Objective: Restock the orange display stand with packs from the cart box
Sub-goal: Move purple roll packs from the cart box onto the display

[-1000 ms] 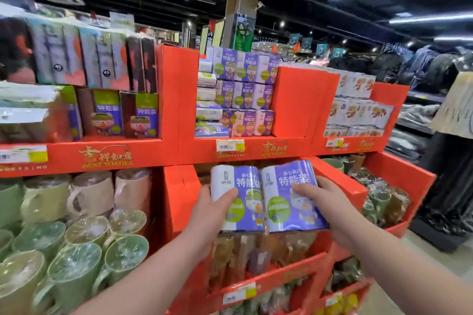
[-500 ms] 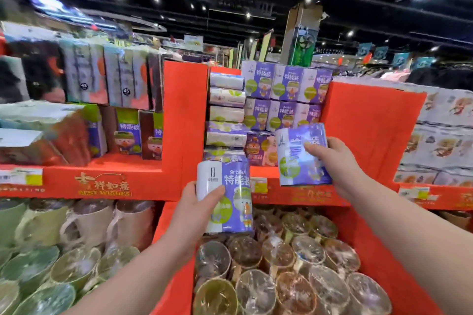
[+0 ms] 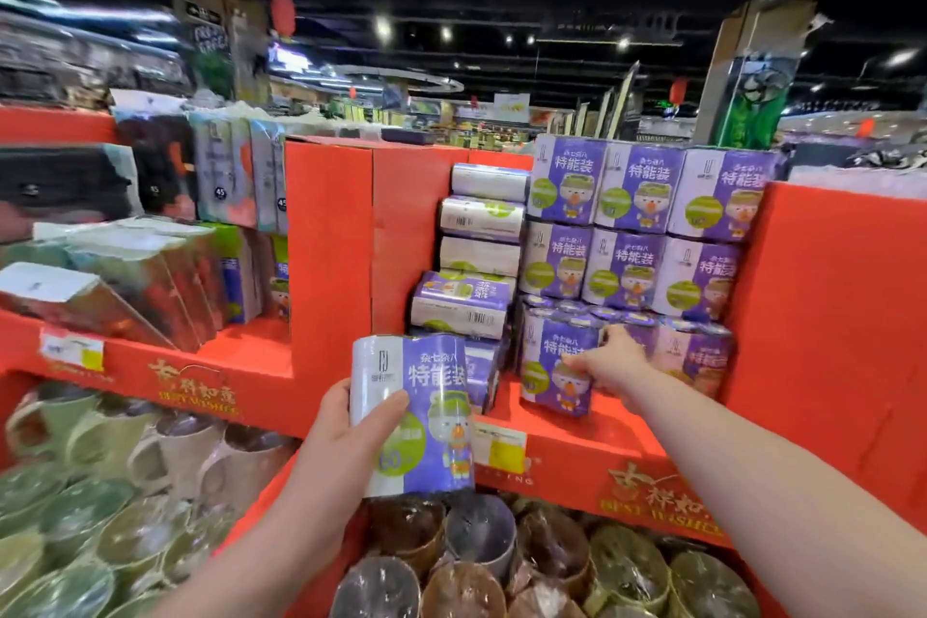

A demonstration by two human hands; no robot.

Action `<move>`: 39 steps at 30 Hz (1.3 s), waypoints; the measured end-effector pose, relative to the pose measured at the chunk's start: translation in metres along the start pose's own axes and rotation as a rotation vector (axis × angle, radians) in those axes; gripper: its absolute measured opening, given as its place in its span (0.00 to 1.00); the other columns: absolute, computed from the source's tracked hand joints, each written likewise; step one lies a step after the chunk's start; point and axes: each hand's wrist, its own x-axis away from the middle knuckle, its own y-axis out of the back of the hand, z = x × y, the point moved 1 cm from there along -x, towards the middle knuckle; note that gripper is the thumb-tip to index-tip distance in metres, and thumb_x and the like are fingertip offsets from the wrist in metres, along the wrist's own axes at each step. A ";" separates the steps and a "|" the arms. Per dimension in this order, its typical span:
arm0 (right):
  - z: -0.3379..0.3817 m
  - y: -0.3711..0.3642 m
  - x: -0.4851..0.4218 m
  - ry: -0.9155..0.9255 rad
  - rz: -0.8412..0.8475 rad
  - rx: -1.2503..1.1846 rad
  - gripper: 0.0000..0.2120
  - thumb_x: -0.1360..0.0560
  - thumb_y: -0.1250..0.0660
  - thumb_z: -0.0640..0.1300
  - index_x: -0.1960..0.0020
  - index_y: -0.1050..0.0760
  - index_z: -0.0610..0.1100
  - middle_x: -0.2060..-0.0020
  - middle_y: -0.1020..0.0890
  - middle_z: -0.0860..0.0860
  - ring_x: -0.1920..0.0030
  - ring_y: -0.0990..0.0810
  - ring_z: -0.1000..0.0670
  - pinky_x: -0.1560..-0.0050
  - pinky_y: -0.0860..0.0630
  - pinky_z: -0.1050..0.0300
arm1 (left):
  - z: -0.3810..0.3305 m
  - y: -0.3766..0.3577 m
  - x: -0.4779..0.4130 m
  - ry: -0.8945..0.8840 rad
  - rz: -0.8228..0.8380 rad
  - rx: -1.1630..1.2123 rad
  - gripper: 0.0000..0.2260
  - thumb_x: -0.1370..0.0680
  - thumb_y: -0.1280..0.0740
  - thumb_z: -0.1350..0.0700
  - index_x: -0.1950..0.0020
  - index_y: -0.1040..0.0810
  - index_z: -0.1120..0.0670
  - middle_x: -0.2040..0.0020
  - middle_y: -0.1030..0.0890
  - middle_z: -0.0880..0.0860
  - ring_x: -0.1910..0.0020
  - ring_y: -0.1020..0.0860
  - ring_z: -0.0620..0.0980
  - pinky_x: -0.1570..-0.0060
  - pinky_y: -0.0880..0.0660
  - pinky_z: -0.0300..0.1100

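Right hand [image 3: 609, 364] reaches onto the shelf of the orange cardboard display stand [image 3: 326, 241]. Its fingers are curled over the top corner of a purple-and-white film-wrapped pack [image 3: 554, 366], which stands on the shelf floor against the stacked purple packs [image 3: 632, 226] behind it. Left hand [image 3: 346, 437] clasps a second purple pack [image 3: 416, 417] upright, in front of the shelf lip and not yet on it.

My reading is that the step in hand is setting a pack into the bottom row. Next the right hand must let go and draw clear, then the left pack wants seating on bare shelf floor just beside the first.

Lower down sit film-wrapped brown mugs [image 3: 481, 542], with pale green mugs [image 3: 75, 517] to the left. Beyond is a dim shop under ceiling spotlights. No cart box is in sight.
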 end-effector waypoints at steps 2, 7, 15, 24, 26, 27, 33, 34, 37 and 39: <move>-0.003 -0.011 -0.012 0.010 0.027 0.016 0.34 0.42 0.18 0.40 0.41 0.32 0.44 0.45 0.21 0.41 0.44 0.22 0.40 0.43 0.23 0.44 | 0.000 -0.001 -0.002 -0.004 -0.006 -0.017 0.16 0.26 0.28 0.55 0.41 0.26 0.54 0.49 0.15 0.56 0.51 0.17 0.57 0.49 0.21 0.54; 0.002 -0.016 -0.018 0.038 0.018 0.131 0.40 0.39 0.19 0.42 0.32 0.34 0.42 0.42 0.22 0.40 0.41 0.23 0.40 0.42 0.25 0.49 | 0.002 -0.001 -0.006 -0.013 -0.020 -0.038 0.12 0.25 0.31 0.56 0.42 0.25 0.53 0.48 0.16 0.55 0.50 0.17 0.57 0.46 0.22 0.56; 0.006 -0.018 -0.022 0.041 -0.004 0.310 0.38 0.35 0.21 0.46 0.31 0.36 0.41 0.38 0.23 0.41 0.38 0.25 0.40 0.43 0.29 0.52 | -0.005 -0.005 -0.012 -0.007 0.017 -0.033 0.13 0.24 0.32 0.57 0.41 0.26 0.53 0.48 0.16 0.55 0.50 0.17 0.56 0.47 0.22 0.54; 0.044 0.002 0.025 0.222 -0.088 0.182 0.27 0.28 0.29 0.48 0.33 0.33 0.41 0.38 0.26 0.43 0.41 0.25 0.43 0.44 0.29 0.51 | -0.012 -0.019 -0.013 0.018 0.084 -0.014 0.10 0.23 0.33 0.58 0.42 0.27 0.52 0.47 0.16 0.55 0.48 0.17 0.55 0.46 0.22 0.53; 0.061 0.007 0.053 0.205 0.190 -0.090 0.15 0.24 0.33 0.52 0.42 0.26 0.46 0.47 0.22 0.49 0.53 0.22 0.50 0.56 0.27 0.55 | -0.015 -0.033 -0.014 0.010 0.130 -0.013 0.11 0.23 0.33 0.58 0.41 0.26 0.53 0.46 0.16 0.55 0.49 0.17 0.55 0.47 0.21 0.51; 0.067 0.009 0.068 0.173 0.349 -0.175 0.12 0.24 0.35 0.55 0.45 0.25 0.49 0.50 0.21 0.50 0.57 0.23 0.52 0.60 0.28 0.57 | -0.017 -0.042 -0.014 0.003 0.160 -0.009 0.11 0.23 0.33 0.59 0.41 0.26 0.53 0.46 0.16 0.55 0.49 0.17 0.54 0.48 0.21 0.50; 0.065 0.035 0.093 0.196 0.485 -0.199 0.13 0.25 0.31 0.46 0.41 0.27 0.50 0.57 0.20 0.51 0.62 0.22 0.52 0.64 0.27 0.55 | -0.022 -0.081 -0.020 -0.087 0.309 -0.275 0.16 0.26 0.28 0.50 0.40 0.26 0.47 0.45 0.19 0.48 0.48 0.19 0.47 0.44 0.22 0.46; 0.061 0.042 0.089 0.196 0.440 -0.199 0.15 0.26 0.31 0.44 0.40 0.27 0.50 0.57 0.20 0.51 0.62 0.22 0.53 0.64 0.27 0.55 | -0.021 -0.081 -0.025 -0.162 0.294 -0.401 0.17 0.25 0.29 0.51 0.37 0.27 0.48 0.44 0.20 0.48 0.47 0.21 0.47 0.44 0.24 0.44; 0.048 0.058 0.073 0.173 0.297 -0.196 0.21 0.26 0.30 0.43 0.35 0.31 0.47 0.49 0.20 0.46 0.61 0.21 0.49 0.70 0.27 0.59 | -0.020 -0.070 -0.035 -0.502 0.228 -0.958 0.32 0.29 0.40 0.34 0.31 0.28 0.52 0.36 0.25 0.51 0.36 0.28 0.51 0.36 0.32 0.46; 0.039 0.061 0.060 0.157 0.223 -0.150 0.24 0.27 0.29 0.44 0.34 0.32 0.46 0.45 0.20 0.44 0.57 0.20 0.46 0.70 0.25 0.58 | -0.013 -0.061 -0.041 -0.587 0.261 -1.267 0.42 0.36 0.51 0.29 0.31 0.27 0.51 0.34 0.27 0.52 0.32 0.31 0.54 0.33 0.35 0.50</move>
